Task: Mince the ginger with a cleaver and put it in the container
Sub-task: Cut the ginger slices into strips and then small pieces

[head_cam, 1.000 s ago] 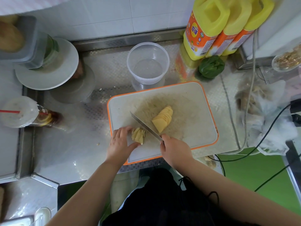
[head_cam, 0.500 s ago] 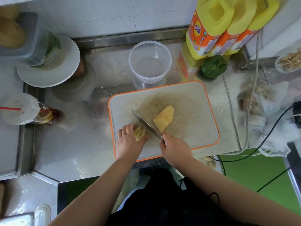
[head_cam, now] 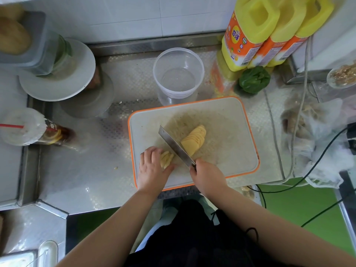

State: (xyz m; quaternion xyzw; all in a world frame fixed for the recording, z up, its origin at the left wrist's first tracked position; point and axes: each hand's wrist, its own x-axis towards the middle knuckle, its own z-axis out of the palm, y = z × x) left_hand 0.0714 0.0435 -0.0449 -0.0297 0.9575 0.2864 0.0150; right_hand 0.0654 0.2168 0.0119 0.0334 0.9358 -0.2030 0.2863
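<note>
The handle of the steel cleaver (head_cam: pixel 176 147) is hidden inside the right hand (head_cam: pixel 207 175), whose fingers are clenched around it; only the blade shows, running diagonally up and to the left across the white cutting board with an orange rim (head_cam: pixel 238 112). The blade edge is seen from above, so whether it touches the board cannot be determined. The left hand (head_cam: pixel 152 168) lies curled over a small pile of pale yellow ginger strips (head_cam: pixel 167 159), fingertips pressing on it; part of the pile is covered by the fingers. On the far side of the blade, a fanned stack of yellow ginger slices (head_cam: pixel 193 140) rests near the board's middle, just beside the blade.

The clear round plastic container (head_cam: pixel 178 74) stands just beyond the board's far edge; no ginger is visible in it. The right half of the board is bare. To the right, a translucent plastic bag (head_cam: pixel 317 135) with blurred contents and black cables (head_cam: pixel 316 166) lie near the board. Three yellow bottles with orange labels (head_cam: pixel 269 31) are cut off at the top edge. The board's near edge sits close to the front lip of the steel counter (head_cam: pixel 77 170).
</note>
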